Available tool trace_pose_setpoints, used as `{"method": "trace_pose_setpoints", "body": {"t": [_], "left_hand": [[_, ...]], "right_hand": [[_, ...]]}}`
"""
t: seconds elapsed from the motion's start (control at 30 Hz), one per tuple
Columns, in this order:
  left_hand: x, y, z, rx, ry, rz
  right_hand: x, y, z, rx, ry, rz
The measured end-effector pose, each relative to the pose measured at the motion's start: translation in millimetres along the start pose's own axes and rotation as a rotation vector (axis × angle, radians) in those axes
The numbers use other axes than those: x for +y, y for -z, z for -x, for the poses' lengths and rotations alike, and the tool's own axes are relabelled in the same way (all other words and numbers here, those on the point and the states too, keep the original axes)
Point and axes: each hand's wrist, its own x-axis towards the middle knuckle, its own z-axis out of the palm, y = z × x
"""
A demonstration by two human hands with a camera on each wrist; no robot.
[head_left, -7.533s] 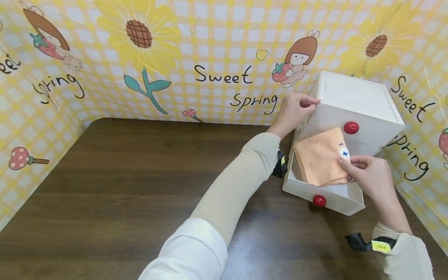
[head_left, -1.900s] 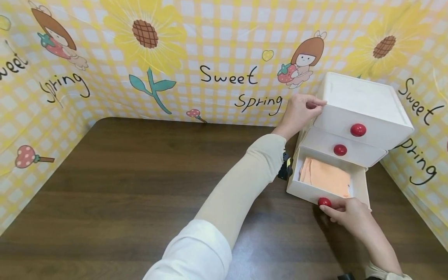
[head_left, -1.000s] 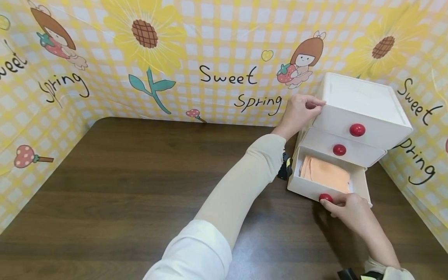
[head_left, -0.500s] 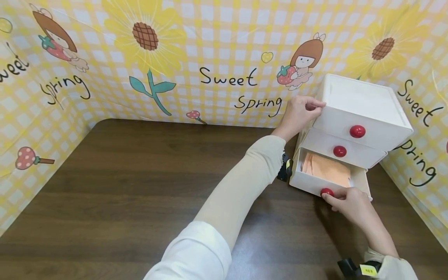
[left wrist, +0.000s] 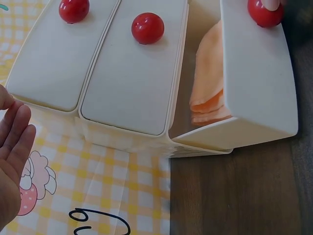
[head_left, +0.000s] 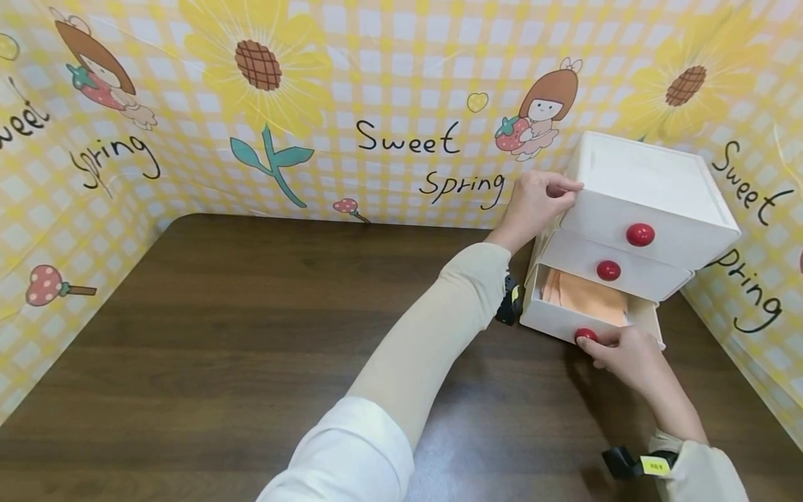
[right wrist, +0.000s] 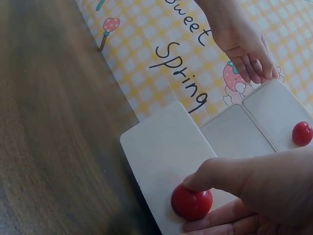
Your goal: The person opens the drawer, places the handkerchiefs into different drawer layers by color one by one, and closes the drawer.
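A white drawer cabinet [head_left: 652, 174] has three drawers with round red knobs. Its bottom drawer [head_left: 558, 324] is partly pulled out; the two above are closed. Folded orange cloth [head_left: 586, 296] lies inside the bottom drawer, partly hidden by the drawer front. With thumb and fingers, my right hand [head_left: 630, 355] pinches the bottom drawer's red knob [right wrist: 191, 201]. My left hand [head_left: 533, 206] holds the cabinet's upper front left corner between thumb and index finger; its other fingers [left wrist: 19, 129] stretch alongside the cabinet's side in the left wrist view.
The cabinet stands on a dark wooden table [head_left: 251, 348] at the back right. A yellow checked cloth wall [head_left: 401, 84] printed with sunflowers and lettering rises close behind and to the right of it. The left forearm [head_left: 414, 335] crosses over the table.
The right hand earlier held the orange cloth over the bottom drawer, then let go and took the knob. The bottom drawer has since slid partway inward. The left hand stays at the corner.
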Motion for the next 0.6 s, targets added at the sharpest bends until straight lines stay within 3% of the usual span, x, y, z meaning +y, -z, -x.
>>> {"method": "trace_pose_setpoints", "body": {"t": [0.6], "left_hand": [[0.2, -0.9, 0.4, 0.004, 0.01, 0.015]], "right_hand": [[4.1, 2.4, -12.7, -0.003, 0.019, -0.033]]}}
